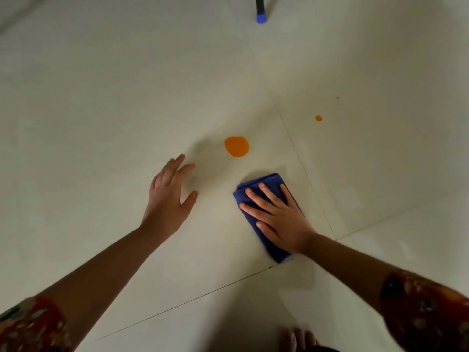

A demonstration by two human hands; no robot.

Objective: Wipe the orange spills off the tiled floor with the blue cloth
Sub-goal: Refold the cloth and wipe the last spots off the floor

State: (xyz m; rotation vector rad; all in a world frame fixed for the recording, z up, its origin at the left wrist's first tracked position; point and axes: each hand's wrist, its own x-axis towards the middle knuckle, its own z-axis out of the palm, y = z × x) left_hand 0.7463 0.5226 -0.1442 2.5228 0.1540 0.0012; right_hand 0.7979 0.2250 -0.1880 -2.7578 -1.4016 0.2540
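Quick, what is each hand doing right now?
Left hand: open, empty, fingers spread.
Right hand: open, pressed flat on the blue cloth.

I find no readable text, label, brand, number or sign anywhere in my head view. The pale glossy tiled floor [101, 110] carries no markings. The folded blue cloth [256, 189] shows no tag or print. The red patterned sleeves [429, 313] bear an abstract multicolour pattern only, without lettering. The dark post with a blue tip [261, 11] near the floor's far edge is unmarked.
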